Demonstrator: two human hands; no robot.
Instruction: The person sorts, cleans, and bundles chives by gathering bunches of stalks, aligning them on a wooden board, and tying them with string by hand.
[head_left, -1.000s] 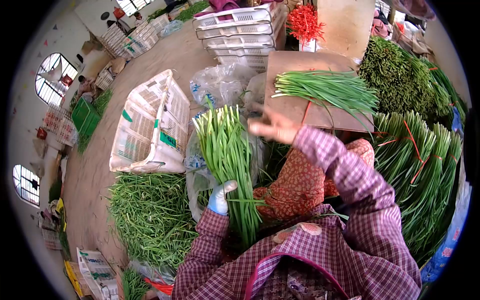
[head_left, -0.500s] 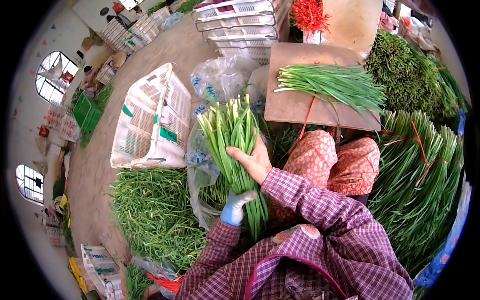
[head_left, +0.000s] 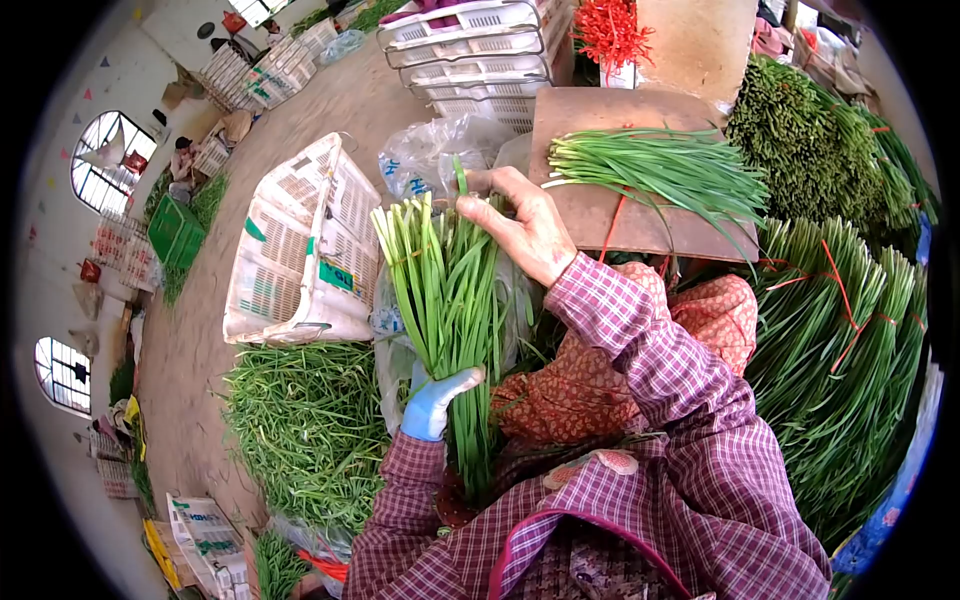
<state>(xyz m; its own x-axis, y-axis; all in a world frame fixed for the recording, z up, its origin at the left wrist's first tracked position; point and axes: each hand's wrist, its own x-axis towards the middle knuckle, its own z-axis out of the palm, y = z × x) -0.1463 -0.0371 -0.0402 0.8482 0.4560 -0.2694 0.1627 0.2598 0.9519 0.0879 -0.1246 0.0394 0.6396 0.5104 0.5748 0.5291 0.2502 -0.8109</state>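
Observation:
My left hand (head_left: 436, 402), in a blue and white glove, is wrapped round the lower part of a bunch of green stalks (head_left: 445, 300). The pale cut ends of the bunch point up and away from me. Bare and bent at the fingers, my right hand (head_left: 522, 222) is at the upper right of the bunch, pinching a green stalk (head_left: 460, 176) that sticks up above the pale ends. Beyond it, a second bunch (head_left: 655, 170) lies on a brown board (head_left: 585, 225), with a red tie under it.
A white crate (head_left: 300, 250) stands at the left, above a heap of loose green stalks (head_left: 300, 430). Tied bunches (head_left: 840, 370) fill the right side. Stacked white crates (head_left: 480, 60), clear plastic bags (head_left: 435, 150) and red ties (head_left: 610, 35) are at the back. A person (head_left: 184, 165) sits far left.
My right hand came down onto the bunch, then moved up to its pale ends and now pinches a stalk there. My left hand has kept its hold and shifted slightly left.

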